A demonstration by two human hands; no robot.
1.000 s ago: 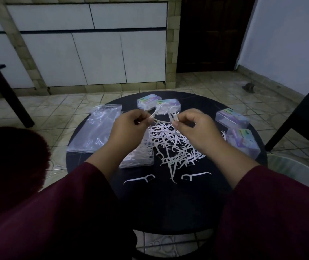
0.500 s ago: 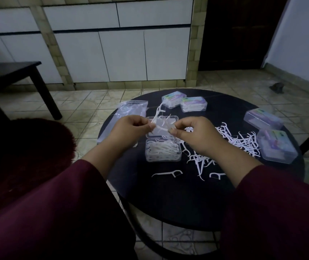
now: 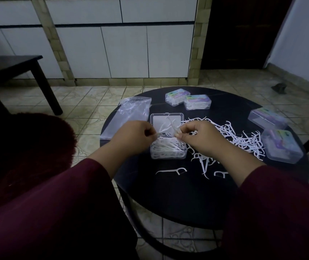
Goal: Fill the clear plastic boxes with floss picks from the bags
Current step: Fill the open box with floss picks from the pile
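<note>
Above the open box on the table: left hand and right hand pinching floss picks, handles slanting up toward the far left.

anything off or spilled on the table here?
Yes. Loose floss picks lie in a scattered heap on the round black table, right of the open clear box, with two strays apart near the front. An empty-looking plastic bag hangs partly over the table's left edge. The closed boxes sit normally.
</note>
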